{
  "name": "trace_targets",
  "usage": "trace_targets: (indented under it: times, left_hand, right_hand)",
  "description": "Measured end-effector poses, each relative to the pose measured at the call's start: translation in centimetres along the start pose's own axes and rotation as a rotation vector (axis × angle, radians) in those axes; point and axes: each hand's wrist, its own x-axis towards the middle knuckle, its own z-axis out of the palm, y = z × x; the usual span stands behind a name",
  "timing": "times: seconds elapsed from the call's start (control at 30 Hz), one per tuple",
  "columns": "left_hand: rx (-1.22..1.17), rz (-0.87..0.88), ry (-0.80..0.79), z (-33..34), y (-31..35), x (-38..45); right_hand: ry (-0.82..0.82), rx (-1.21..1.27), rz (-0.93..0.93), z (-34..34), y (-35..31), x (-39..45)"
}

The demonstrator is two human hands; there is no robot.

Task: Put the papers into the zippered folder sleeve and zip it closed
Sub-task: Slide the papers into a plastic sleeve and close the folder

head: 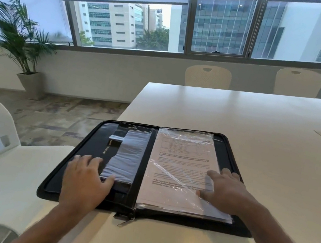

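A black zippered folder is laid open on the white table in the lower centre of the frame. Printed papers are seen in a clear plastic sleeve on its right half. The right hand is rested flat on the sleeve, fingers spread. The left hand is laid flat on the left half, beside a grey pocket. The zipper pull hangs over the near edge. A potted palm stands at upper left.

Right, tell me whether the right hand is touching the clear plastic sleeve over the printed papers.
Touching. The head view shows the right hand lying flat on the clear plastic sleeve, straight fingers pressing it, no gap visible.
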Motion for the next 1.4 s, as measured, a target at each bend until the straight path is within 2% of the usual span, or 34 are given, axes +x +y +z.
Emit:
trace_targets:
  times: [0.07, 0.13, 0.2, 0.47, 0.57, 0.67, 0.77, 0.83, 0.93, 1.0, 1.07, 1.2, 1.3, 1.4]
  left_hand:
    - [0.157, -0.175, -0.131, 0.1, -1.4, -0.2]
    - [0.146, -0.304, -0.261, 0.5, -2.2, -0.4]
    - [0.091, -0.350, -0.318, 0.8, -2.3, -0.2]
    - [0.066, -0.474, -0.308, 0.4, -3.8, 2.7]
    - [0.018, -0.480, -0.255, -0.2, -4.3, 3.0]
    - [-0.100, -0.508, -0.130, -1.0, -5.0, 3.4]
    - [-0.254, -0.478, 0.079, -2.1, -5.4, 3.3]
    - [-0.443, -0.444, 0.191, -3.1, -5.8, 3.2]
    - [-1.066, -0.453, 0.326, -5.1, -6.3, 3.7]
    - [-1.465, -0.421, 0.281, -6.2, -5.3, 3.5]
    - [-1.643, -0.342, 0.269, -6.7, -3.1, 2.8]
    - [-1.552, -0.158, 0.314, -6.2, 1.4, 1.2]
    - [-1.366, -0.038, 0.244, -5.2, 4.3, 0.5]
    - [-1.293, 0.086, 0.115, -4.4, 6.6, -0.1]
  right_hand:
    - [0.019, 0.000, 0.025, 0.4, -0.4, -0.2]
    - [0.030, 0.006, 0.036, 0.8, -0.6, -0.5]
    - [0.042, 0.032, 0.038, 1.0, -0.8, -0.8]
    - [0.078, 0.158, 0.043, 1.8, -1.2, -2.1]
    - [0.092, 0.195, -0.003, 2.2, -1.5, -2.6]
    - [0.025, 0.212, -0.104, 3.1, -1.4, -3.1]
    - [0.020, 0.182, -0.110, 3.6, -1.0, -3.1]
    - [0.020, 0.188, -0.095, 3.5, -0.9, -2.9]
    - [0.016, 0.200, -0.090, 3.5, -0.7, -2.6]
    - [0.017, 0.187, -0.089, 3.6, -0.6, -2.4]
    - [0.029, 0.160, -0.089, 3.7, -0.4, -2.1]
    - [0.063, 0.193, -0.106, 4.0, 0.0, -1.8]
    - [0.095, 0.253, -0.113, 4.0, 0.2, -2.2]
    - [0.152, 0.358, -0.108, 3.4, 0.1, -2.9]
